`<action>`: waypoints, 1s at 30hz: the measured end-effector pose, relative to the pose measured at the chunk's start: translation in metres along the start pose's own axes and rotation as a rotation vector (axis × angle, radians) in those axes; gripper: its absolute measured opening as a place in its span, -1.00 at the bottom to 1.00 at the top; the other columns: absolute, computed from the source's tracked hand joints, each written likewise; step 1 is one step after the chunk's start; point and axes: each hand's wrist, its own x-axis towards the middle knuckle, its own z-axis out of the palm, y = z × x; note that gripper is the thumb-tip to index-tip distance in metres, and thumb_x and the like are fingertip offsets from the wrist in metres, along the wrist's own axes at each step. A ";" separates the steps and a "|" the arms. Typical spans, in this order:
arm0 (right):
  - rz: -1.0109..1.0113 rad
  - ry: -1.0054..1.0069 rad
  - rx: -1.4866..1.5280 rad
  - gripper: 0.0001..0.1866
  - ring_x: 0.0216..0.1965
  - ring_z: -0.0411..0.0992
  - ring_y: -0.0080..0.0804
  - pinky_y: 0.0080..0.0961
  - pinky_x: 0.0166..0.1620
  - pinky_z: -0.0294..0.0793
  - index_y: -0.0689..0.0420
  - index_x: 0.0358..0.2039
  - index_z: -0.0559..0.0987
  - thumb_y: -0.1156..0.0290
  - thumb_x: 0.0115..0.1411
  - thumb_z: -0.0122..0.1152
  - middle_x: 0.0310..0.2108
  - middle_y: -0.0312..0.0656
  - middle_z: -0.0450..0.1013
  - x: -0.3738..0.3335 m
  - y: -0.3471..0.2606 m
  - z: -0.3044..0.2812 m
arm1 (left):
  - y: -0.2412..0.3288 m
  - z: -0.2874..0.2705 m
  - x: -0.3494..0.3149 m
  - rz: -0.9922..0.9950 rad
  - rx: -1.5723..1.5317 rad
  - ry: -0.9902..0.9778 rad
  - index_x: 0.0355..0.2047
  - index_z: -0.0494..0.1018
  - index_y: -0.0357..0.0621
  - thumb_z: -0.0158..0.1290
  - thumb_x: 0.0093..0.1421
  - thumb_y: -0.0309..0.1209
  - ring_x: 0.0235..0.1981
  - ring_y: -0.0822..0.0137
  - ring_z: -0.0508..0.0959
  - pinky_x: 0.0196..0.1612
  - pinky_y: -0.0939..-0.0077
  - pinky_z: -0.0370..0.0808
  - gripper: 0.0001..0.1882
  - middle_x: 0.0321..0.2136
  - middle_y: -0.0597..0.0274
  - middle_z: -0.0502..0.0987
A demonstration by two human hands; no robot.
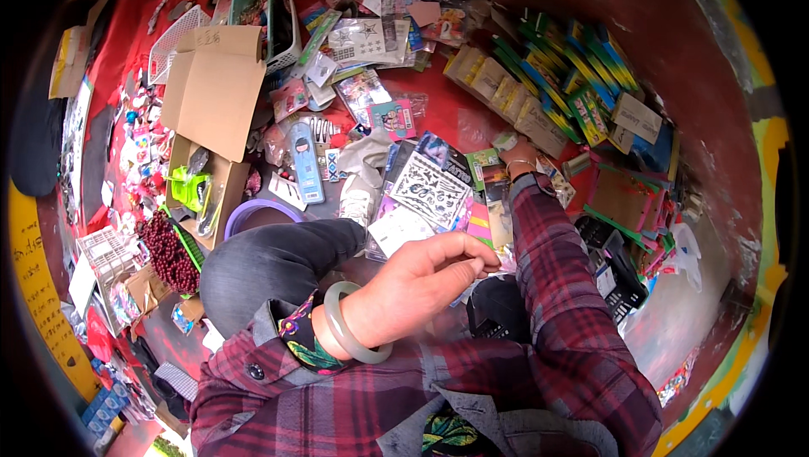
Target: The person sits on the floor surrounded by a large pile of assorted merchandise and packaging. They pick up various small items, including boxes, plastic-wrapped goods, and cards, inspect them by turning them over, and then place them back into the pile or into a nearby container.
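Observation:
My left hand (413,280), with a pale bangle (344,326) at the wrist, hovers over my lap. Its fingers are bent and pressed to the thumb; anything between them is too small to tell. Below and beyond it, a sheet with black tattoo designs (430,190) lies over other flat packets. My right hand (520,154) reaches forward, its fingers closed by a small pale-green object (505,141) whose kind I cannot make out. Beside that hand lie a green card packet (484,162) and a row of small brown boxes (497,86).
Green-and-yellow boxes (587,112) are stacked at the far right, above framed boards (625,196). On the left stand an open cardboard box (221,78), plastic baskets (286,27) and a purple tub (261,214). Dark red beads (168,251) and a blue pencil case (305,162) lie near my knee.

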 end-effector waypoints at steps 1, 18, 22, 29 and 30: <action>-0.011 0.046 0.001 -0.11 -0.04 0.38 0.01 -0.27 0.01 0.37 0.18 0.07 0.29 0.10 -0.29 0.42 -0.06 0.10 0.39 0.002 0.009 0.009 | 0.000 0.000 0.000 -0.001 -0.009 -0.006 -0.16 0.43 -0.30 -0.12 0.25 -0.54 -0.14 0.48 0.44 -0.02 0.58 0.37 -0.81 -0.22 0.24 0.50; -0.829 0.407 0.862 -0.36 -0.18 0.41 -0.47 -0.59 -0.19 0.42 0.03 -0.01 0.33 0.56 -0.18 0.30 -0.18 -0.23 0.40 -0.275 -0.051 -0.218 | 0.015 -0.001 0.006 0.581 -0.131 0.524 -0.09 0.35 -0.17 -0.06 0.24 -0.27 -0.13 0.48 0.37 -0.05 0.52 0.27 -0.70 -0.16 0.29 0.39; -0.631 0.365 1.017 -0.37 -0.12 0.41 -0.41 -0.52 -0.15 0.43 0.11 -0.02 0.32 0.53 -0.16 0.34 -0.15 -0.18 0.41 -0.309 -0.040 -0.211 | 0.018 0.014 0.003 1.186 0.544 0.655 -0.30 0.44 -0.26 0.03 0.08 -0.56 -0.24 0.25 0.44 -0.11 0.45 0.36 -0.85 -0.27 0.12 0.45; -0.648 0.166 1.159 -0.33 -0.18 0.41 -0.52 -0.57 -0.13 0.44 0.14 0.00 0.30 0.51 -0.15 0.40 -0.16 -0.21 0.41 -0.297 -0.036 -0.207 | 0.010 0.033 0.003 1.290 1.075 0.219 -0.32 0.47 -0.27 0.07 -0.03 -0.65 -0.18 0.02 0.44 -0.11 0.31 0.38 -0.79 -0.24 0.01 0.47; -0.645 0.145 1.191 -0.33 -0.17 0.41 -0.52 -0.57 -0.13 0.44 0.14 0.01 0.30 0.51 -0.14 0.40 -0.16 -0.21 0.41 -0.296 -0.035 -0.206 | 0.010 0.033 0.004 1.249 1.204 0.303 -0.33 0.47 -0.25 0.08 -0.03 -0.62 -0.15 0.01 0.42 -0.09 0.30 0.37 -0.80 -0.21 0.03 0.47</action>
